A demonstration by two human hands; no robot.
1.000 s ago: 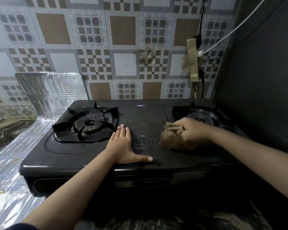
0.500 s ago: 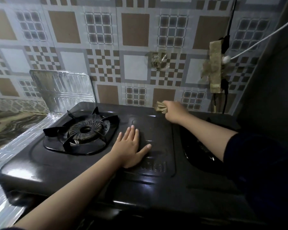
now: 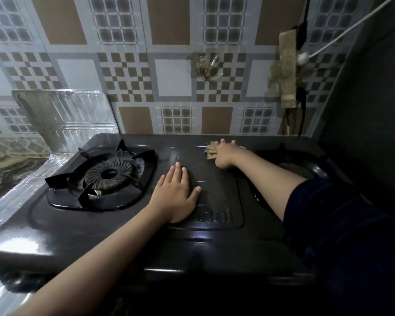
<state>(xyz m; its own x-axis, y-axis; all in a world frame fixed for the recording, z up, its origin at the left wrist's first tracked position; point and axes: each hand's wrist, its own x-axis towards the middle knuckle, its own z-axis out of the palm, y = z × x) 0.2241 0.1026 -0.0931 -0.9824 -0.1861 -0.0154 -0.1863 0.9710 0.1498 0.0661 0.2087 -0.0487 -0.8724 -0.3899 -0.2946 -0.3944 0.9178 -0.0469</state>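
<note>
As my right hand (image 3: 226,153), clutching the bunched cloth (image 3: 211,151), has swept from the front to the rear edge of the stove (image 3: 100,224), my left hand (image 3: 177,197) stays flat and open mid-top, so wiping looks well underway.

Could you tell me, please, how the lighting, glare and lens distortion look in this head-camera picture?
Head view: dim overall, nearly black around the right burner; head view: glare on the stove at its front-left corner and the foil sheet; head view: wide-angle lens bends the wall tiles; left hand and right hand holding the cloth look sharp.
</note>
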